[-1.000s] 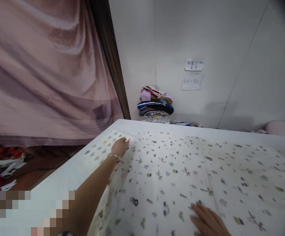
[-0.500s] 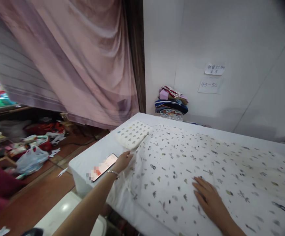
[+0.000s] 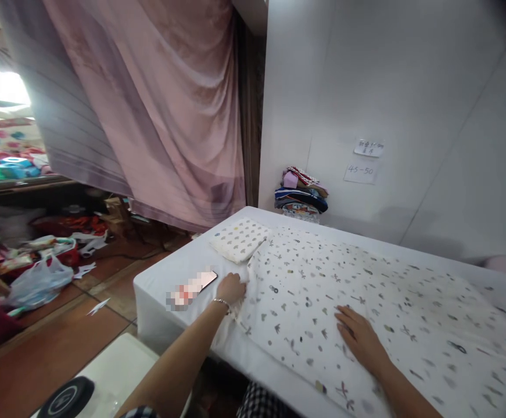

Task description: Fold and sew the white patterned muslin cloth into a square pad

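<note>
A large white cloth [image 3: 296, 313] printed with small leaf and flower-like motifs lies spread over the table. My left hand [image 3: 233, 288] is at its left edge, fingers curled over and closed on the fabric; the fingertips are partly hidden. Farther right, my right hand [image 3: 359, 334] rests palm down on the cloth with its fingers stretched out. Beyond my left hand sits a folded cloth [image 3: 240, 239] with a grey heart-like pattern. A phone [image 3: 200, 284] with a lit, partly blurred screen lies left of that hand.
The table's white cover [image 3: 157, 290] shows along the left edge. Against the wall stands a stack of folded fabrics [image 3: 301, 194]. A pink curtain [image 3: 183, 116] hangs at the back left. A white stool [image 3: 122, 366] with a round black object [image 3: 67, 397] stands at the lower left, near a plastic bag [image 3: 41, 281].
The camera view has shifted a little. My left hand has curled more at the cloth's edge and sits slightly nearer me. My right hand stays flat on the cloth.
</note>
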A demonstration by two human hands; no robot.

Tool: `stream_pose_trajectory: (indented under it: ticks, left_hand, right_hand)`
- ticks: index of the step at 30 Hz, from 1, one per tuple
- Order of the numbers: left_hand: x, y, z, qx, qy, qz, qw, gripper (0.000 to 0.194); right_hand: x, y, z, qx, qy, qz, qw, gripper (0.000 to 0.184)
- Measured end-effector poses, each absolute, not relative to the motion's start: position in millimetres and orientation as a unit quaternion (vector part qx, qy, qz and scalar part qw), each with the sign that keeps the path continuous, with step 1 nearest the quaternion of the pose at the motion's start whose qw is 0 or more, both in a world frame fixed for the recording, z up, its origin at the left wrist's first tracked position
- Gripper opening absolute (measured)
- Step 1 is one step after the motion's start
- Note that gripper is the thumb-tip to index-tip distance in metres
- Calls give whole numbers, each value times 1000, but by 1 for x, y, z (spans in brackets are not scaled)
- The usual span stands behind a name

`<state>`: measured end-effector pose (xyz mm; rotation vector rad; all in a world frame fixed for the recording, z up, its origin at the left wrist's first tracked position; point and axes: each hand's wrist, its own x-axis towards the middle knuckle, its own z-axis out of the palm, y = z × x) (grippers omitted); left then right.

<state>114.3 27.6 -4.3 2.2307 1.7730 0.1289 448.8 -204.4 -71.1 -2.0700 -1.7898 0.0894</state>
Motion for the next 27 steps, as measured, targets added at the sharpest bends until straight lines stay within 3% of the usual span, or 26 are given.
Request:
stream_pose_trajectory:
  ticks: [8,14,27]
  left_hand:
    - [108,12,-10,769,614,30,172,29]
    - [113,16,4,757,617,32,213,13]
    - [45,-3,3,680,694,124,202,34]
  right_hand:
    - [451,-203,-75,-738,-644,23,201,47]
    - [450,-203,-72,-737,-646,20,198,47]
    - [451,-203,-75,-742,-643,29,187,49]
